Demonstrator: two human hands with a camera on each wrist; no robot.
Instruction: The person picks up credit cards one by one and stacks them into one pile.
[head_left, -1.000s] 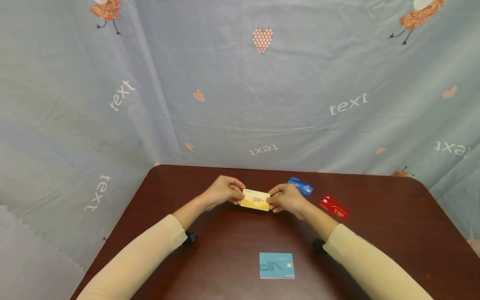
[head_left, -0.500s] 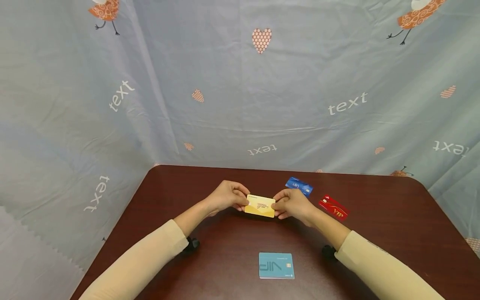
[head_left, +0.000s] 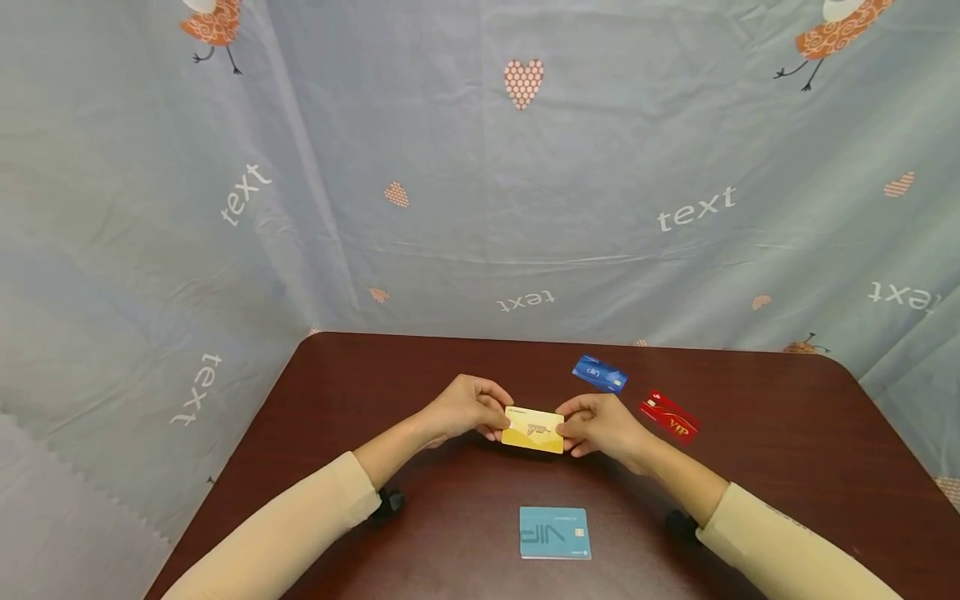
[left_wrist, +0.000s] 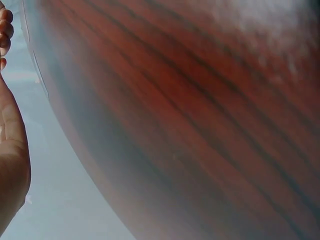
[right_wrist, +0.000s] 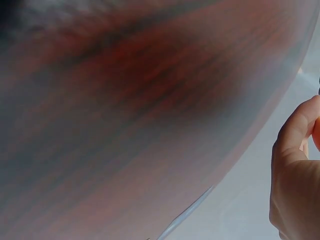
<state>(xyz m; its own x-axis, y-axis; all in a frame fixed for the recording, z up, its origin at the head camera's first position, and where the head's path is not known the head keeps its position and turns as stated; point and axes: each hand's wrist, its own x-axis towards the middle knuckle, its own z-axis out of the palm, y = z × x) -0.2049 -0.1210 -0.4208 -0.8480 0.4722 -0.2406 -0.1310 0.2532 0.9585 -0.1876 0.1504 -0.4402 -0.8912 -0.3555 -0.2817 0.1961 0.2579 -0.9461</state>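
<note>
A yellow card [head_left: 532, 430] with a paler upper half is held up over the middle of the table, its face tilted toward the head camera. My left hand [head_left: 468, 410] pinches its left edge between thumb and fingers. At the opposite edge, my right hand [head_left: 603, 427] pinches it the same way. Nearer to me lies a teal VIP card [head_left: 555, 533], flat on the wood. In the left wrist view, only part of the left hand [left_wrist: 11, 135] shows at the left border; the right wrist view catches the right hand [right_wrist: 297, 170] at its right border.
Beyond the right hand, a blue VIP card [head_left: 600, 373] lies on the dark brown table [head_left: 375, 367]. A red VIP card [head_left: 670, 416] lies to its right, slightly nearer. Behind the table hangs a grey-blue cloth [head_left: 435, 250] printed with hearts and birds.
Both hands have moved toward me and a little to the right, carrying the yellow card between them. The blue card shows more fully now. The other cards stay put.
</note>
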